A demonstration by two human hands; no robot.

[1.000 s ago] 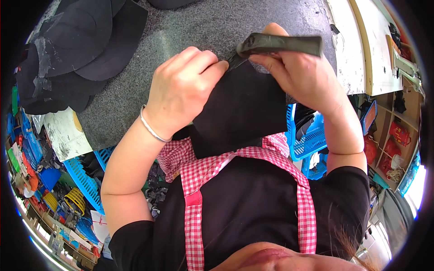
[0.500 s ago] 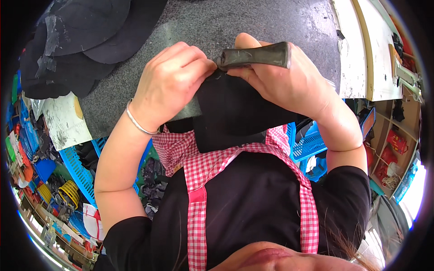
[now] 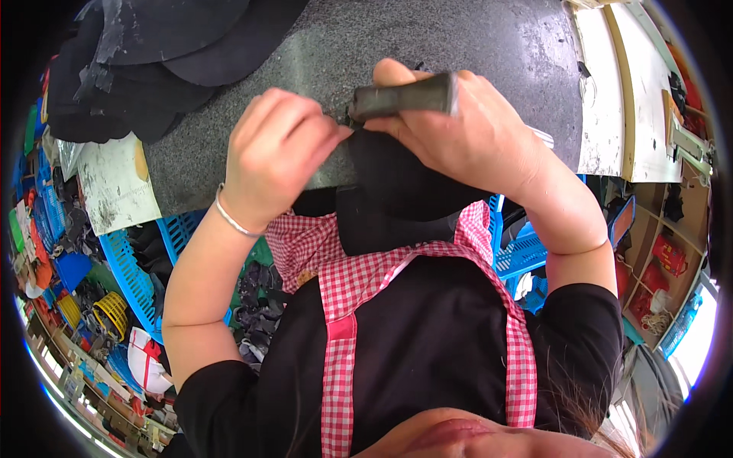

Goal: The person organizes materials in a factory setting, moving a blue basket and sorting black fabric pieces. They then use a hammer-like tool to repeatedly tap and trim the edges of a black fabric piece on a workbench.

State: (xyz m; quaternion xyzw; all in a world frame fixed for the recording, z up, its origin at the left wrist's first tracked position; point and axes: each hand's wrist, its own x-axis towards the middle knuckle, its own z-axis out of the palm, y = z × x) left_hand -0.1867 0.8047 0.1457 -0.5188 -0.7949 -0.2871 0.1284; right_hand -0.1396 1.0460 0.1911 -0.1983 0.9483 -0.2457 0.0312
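My right hand [image 3: 466, 133] is closed around a dark metal hammer [image 3: 405, 98], whose flared end points right. Its narrower end lies close to the fingertips of my left hand [image 3: 279, 149], and its handle is hidden. The left fingers are pinched together at the upper edge of a piece of black sheet material [image 3: 405, 179]. This piece hangs over the near table edge toward my lap. Whatever lies right between the left fingertips is too small and blurred to name.
Overlapping black rounded pieces [image 3: 153, 84] lie at the far left of the grey speckled tabletop [image 3: 336, 46]. Blue plastic baskets [image 3: 134, 282] stand below the table on both sides. A white board [image 3: 599, 91] adjoins the right edge, with shelves [image 3: 668, 237] beyond.
Both hands, the hammer and the black piece's upper edge have shifted slightly in the picture, as has the table. The hold of each hand looks the same.
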